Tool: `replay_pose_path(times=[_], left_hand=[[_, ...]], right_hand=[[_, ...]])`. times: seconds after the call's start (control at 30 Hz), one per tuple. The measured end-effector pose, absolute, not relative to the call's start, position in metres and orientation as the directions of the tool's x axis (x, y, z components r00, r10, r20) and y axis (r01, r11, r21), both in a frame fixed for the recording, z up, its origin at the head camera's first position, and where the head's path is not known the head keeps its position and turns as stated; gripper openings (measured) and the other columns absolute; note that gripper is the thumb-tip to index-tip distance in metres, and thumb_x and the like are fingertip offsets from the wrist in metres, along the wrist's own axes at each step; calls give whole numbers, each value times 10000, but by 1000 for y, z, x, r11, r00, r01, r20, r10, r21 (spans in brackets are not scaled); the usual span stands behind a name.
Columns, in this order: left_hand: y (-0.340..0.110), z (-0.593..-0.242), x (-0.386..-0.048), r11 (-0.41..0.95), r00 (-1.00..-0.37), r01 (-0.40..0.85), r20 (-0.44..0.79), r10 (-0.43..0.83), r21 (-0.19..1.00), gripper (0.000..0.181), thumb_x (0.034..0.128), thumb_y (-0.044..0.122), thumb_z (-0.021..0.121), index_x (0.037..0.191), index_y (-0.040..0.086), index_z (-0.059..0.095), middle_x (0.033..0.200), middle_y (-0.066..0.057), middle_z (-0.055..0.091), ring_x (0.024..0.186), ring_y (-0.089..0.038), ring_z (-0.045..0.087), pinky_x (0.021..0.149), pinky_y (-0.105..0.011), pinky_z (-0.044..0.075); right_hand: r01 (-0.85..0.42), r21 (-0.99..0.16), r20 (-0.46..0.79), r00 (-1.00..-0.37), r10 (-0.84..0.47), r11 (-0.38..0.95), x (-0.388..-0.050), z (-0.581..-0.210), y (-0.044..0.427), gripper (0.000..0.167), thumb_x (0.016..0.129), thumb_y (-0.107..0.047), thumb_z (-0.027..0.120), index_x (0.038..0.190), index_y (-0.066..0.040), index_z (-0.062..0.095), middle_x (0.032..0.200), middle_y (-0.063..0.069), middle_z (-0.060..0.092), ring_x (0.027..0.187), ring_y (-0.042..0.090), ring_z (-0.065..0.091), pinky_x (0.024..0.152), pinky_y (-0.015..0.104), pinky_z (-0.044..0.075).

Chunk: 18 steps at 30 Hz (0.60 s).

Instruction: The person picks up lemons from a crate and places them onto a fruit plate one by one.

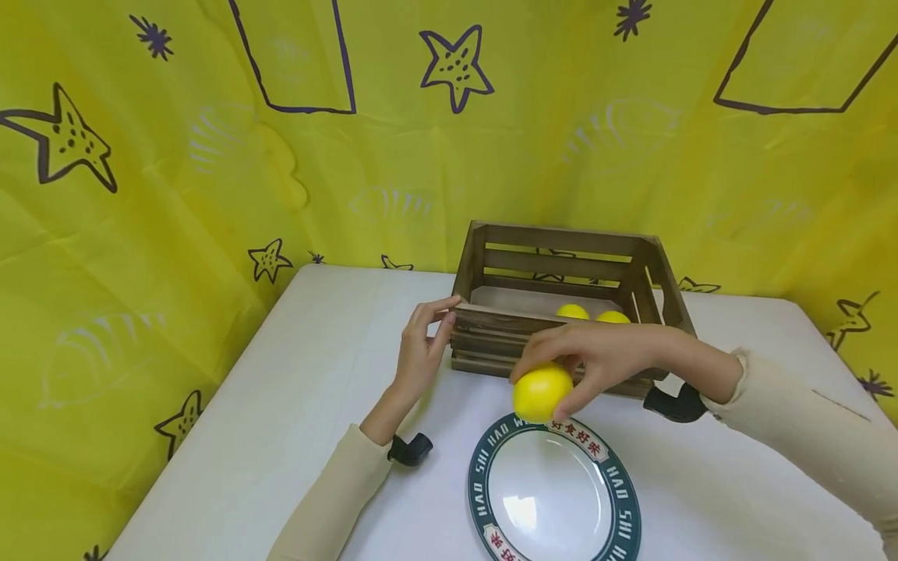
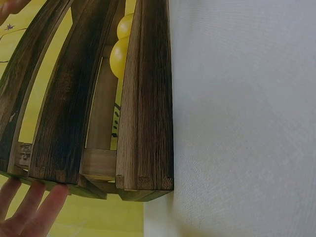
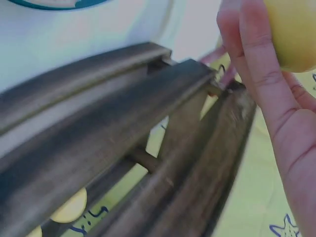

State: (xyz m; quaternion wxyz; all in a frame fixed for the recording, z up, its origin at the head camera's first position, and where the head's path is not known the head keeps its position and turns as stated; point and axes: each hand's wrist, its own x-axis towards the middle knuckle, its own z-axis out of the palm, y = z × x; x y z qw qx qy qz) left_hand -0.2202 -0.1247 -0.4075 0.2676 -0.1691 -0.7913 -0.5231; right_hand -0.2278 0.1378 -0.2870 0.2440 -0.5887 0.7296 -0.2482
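A yellow lemon (image 1: 540, 396) is pinched between the thumb and fingers of my right hand (image 1: 596, 357), above the far rim of a white plate (image 1: 624, 506) with a green lettered border. Behind it stands a brown slatted wooden crate (image 1: 494, 331). My left hand (image 1: 419, 352) holds the crate's front left corner, the fingers (image 2: 47, 207) against the slat ends in the left wrist view. Inside the crate are two more yellow lemons, one lemon (image 1: 572, 312) beside another lemon (image 1: 613, 317), both partly hidden by the front slats. The right wrist view shows the held lemon (image 3: 296, 34) cut off by the frame.
A white table (image 1: 281, 405) carries the crate and plate. Yellow curtains (image 1: 393, 156) with drawn starfish hang behind the table and at both sides. Dark bands sit on both wrists, one band (image 1: 410, 449) at the left and another band (image 1: 675, 403) at the right.
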Motion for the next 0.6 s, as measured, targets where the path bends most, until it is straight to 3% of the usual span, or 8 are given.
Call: replay_pose_path(times=[0.17, 0.6], left_hand=[[-126, -406, -221, 406, -798, 548, 603, -10, 732, 267, 1014, 138, 531, 1269, 111, 606, 1184, -118, 595, 1042, -338, 627, 601, -238, 564], [-126, -408, -220, 403, -798, 545, 602, -18, 735, 264, 1007, 128, 545, 1261, 108, 610, 1172, -107, 599, 1035, -289, 633, 603, -300, 584]], right_hand=[[-700, -691, -88, -167, -982, 181, -222, -301, 134, 468, 854, -279, 767, 1286, -198, 606, 1166, -20, 605, 977, 108, 532, 738, 271, 555], [-639, -755, -105, -106, -989, 149, -198, -343, 128, 480, 859, -310, 757, 1294, -179, 601, 1172, -29, 584, 1009, 48, 503, 753, 226, 537]])
